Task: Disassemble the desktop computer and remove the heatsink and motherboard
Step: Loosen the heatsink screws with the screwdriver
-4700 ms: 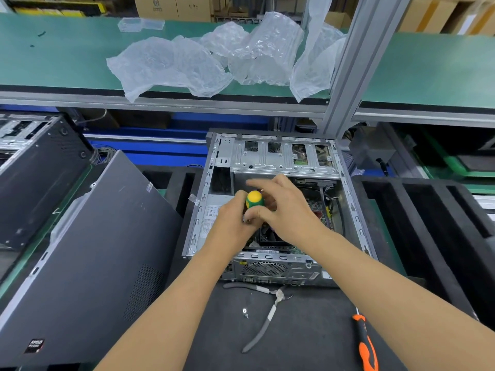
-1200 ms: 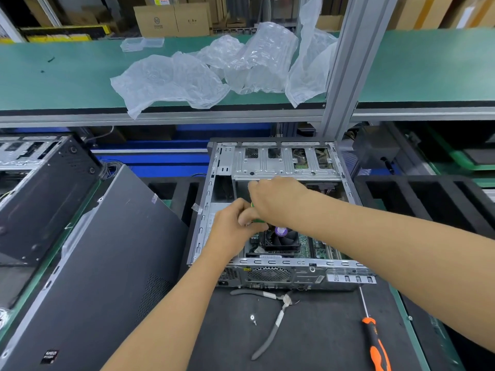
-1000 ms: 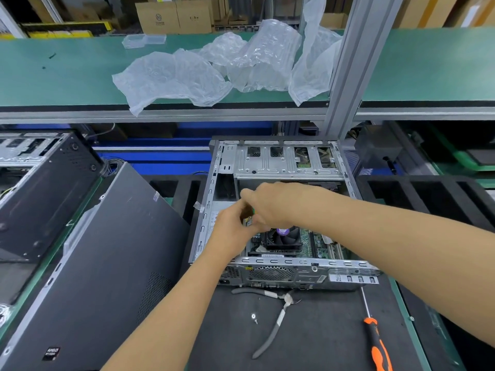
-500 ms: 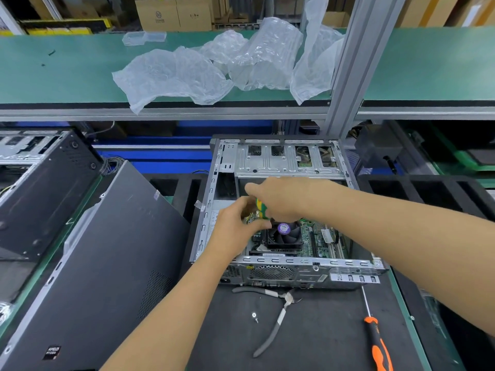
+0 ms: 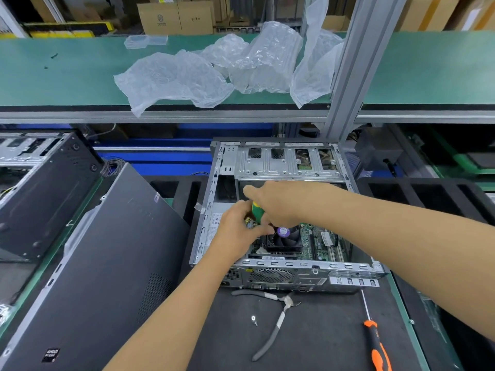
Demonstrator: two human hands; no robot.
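Desktop computer (image 5: 281, 274): lying open on the mat, side panel (image 5: 107, 263) already off. Heatsink (image 5: 284, 238) and motherboard (image 5: 318, 242) still sitting inside. Right hand (image 5: 281, 202) is wrapping a screwdriver (image 5: 256, 211); left hand (image 5: 238, 231) fingers are pinching near its tip.

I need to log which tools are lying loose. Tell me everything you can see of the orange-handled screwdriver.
The orange-handled screwdriver lies flat and untouched on the dark mat, right of the pliers and in front of the computer case. Its grip looks like orange plastic with black inlays; the butt end runs out of the bottom of the frame. A thin, bare metal shaft points away from the person, its tip close to the case's near right corner. Whether they touch is unclear. Neither hand is near it.
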